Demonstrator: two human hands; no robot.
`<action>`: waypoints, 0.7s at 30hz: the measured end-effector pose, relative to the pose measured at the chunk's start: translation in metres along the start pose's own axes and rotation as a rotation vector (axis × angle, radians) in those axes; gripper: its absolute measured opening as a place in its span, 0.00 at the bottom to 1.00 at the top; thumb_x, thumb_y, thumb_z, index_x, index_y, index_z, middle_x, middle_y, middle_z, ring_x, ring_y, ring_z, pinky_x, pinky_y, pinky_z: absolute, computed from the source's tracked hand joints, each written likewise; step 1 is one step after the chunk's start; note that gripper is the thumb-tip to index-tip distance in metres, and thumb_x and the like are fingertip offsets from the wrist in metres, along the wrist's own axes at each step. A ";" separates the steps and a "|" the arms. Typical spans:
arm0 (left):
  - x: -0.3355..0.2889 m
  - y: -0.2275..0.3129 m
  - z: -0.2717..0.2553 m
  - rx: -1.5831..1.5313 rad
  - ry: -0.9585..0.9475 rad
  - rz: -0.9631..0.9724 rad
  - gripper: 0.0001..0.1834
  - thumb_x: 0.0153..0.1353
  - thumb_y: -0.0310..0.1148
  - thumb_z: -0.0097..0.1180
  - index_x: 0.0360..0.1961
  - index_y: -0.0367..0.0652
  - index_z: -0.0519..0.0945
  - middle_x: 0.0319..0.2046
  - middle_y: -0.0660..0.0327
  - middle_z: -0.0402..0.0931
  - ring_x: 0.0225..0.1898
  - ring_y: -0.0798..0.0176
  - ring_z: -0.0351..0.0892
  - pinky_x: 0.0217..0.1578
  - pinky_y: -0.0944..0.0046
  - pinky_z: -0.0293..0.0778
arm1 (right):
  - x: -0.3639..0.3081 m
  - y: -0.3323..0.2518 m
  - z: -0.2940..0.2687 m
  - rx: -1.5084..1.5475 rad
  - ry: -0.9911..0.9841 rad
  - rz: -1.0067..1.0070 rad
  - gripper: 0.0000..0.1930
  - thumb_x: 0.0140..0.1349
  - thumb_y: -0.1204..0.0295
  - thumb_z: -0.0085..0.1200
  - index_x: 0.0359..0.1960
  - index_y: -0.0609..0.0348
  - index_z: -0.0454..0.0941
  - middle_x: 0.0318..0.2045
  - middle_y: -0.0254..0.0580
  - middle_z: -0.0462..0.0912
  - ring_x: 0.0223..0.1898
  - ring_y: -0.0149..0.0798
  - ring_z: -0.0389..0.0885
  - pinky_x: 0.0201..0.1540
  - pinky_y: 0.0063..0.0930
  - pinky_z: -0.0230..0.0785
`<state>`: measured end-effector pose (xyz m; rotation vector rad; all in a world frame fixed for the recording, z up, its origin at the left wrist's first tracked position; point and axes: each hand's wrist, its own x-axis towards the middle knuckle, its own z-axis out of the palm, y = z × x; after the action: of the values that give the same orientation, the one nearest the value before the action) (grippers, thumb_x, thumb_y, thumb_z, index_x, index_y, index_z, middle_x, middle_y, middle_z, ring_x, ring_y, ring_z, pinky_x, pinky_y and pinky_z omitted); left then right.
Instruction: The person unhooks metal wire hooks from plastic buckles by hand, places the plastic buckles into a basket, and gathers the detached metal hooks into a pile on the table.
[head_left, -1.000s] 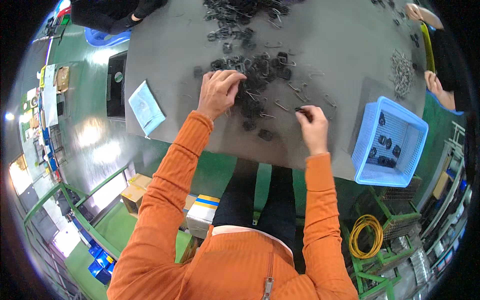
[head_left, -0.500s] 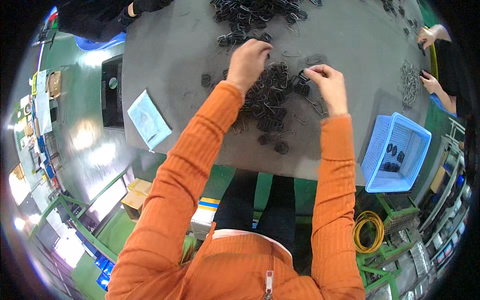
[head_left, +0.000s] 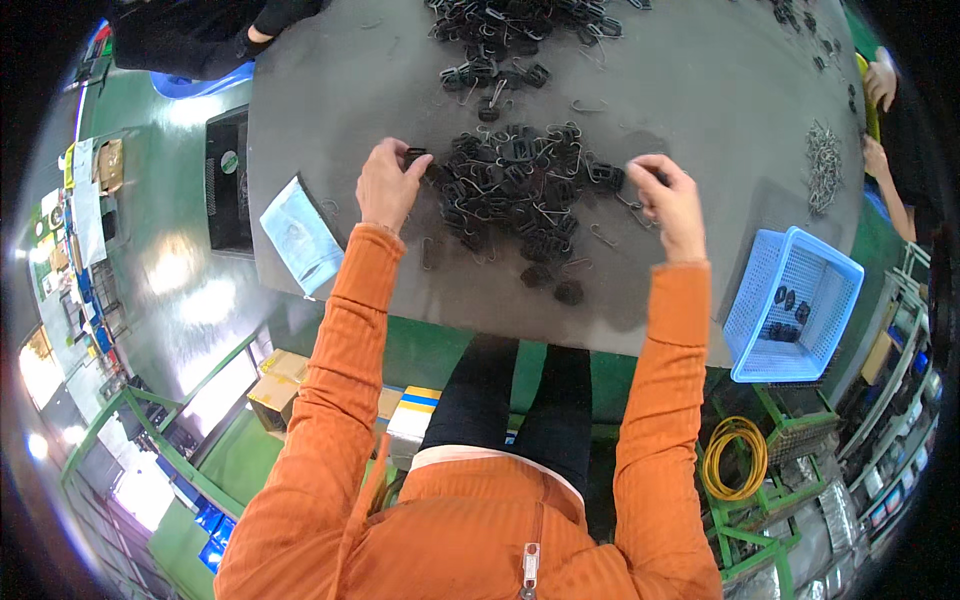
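My left hand (head_left: 386,188) pinches a small black plastic buckle (head_left: 415,156) between thumb and fingers, at the left edge of a pile. That pile (head_left: 515,190) mixes black plastic buckles with bent silver wire hooks on the grey tabletop (head_left: 340,110). On the pile's right side, my right hand (head_left: 668,205) has its fingers curled, with a gap between thumb and forefinger and nothing visible held. Just left of its fingertips lies another black buckle (head_left: 606,177). A loose wire hook (head_left: 604,236) rests below that.
A larger heap of black pieces (head_left: 500,25) covers the far side. At right stand a blue basket (head_left: 745,300) holding several black pieces and a pile of wire pieces (head_left: 823,165). A light-blue pouch (head_left: 300,238) lies left. Co-workers' hands (head_left: 880,82) show at the far right; another person's dark sleeve (head_left: 180,40) is upper left.
My left hand has come back from the far side of the pile to its left edge, with a buckle in it. My right hand has moved slightly nearer me, off the buckle it touched.
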<state>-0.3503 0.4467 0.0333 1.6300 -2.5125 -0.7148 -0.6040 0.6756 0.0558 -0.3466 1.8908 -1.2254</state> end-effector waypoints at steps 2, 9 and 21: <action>0.000 0.002 0.005 -0.051 0.012 0.084 0.15 0.50 0.40 0.62 0.30 0.38 0.78 0.27 0.56 0.77 0.33 0.51 0.77 0.36 0.57 0.71 | 0.008 0.001 0.019 -0.496 0.094 -0.048 0.16 0.53 0.61 0.58 0.39 0.58 0.78 0.29 0.41 0.81 0.32 0.39 0.79 0.38 0.31 0.69; -0.003 0.027 -0.010 -0.434 0.050 0.105 0.10 0.50 0.33 0.63 0.31 0.39 0.81 0.24 0.61 0.77 0.23 0.68 0.72 0.29 0.68 0.69 | 0.006 -0.008 0.031 -0.813 0.126 -0.007 0.14 0.47 0.62 0.64 0.31 0.58 0.80 0.25 0.40 0.81 0.31 0.39 0.80 0.35 0.33 0.70; 0.038 0.103 0.007 -0.153 0.337 0.418 0.18 0.51 0.44 0.61 0.41 0.49 0.79 0.42 0.59 0.74 0.39 0.54 0.78 0.40 0.57 0.73 | -0.033 0.020 -0.030 0.148 0.284 0.250 0.08 0.50 0.72 0.64 0.25 0.57 0.76 0.17 0.22 0.68 0.16 0.17 0.58 0.17 0.14 0.44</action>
<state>-0.4563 0.4497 0.0615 1.0236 -2.3656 -0.5169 -0.6028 0.7238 0.0602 0.1481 1.9935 -1.2835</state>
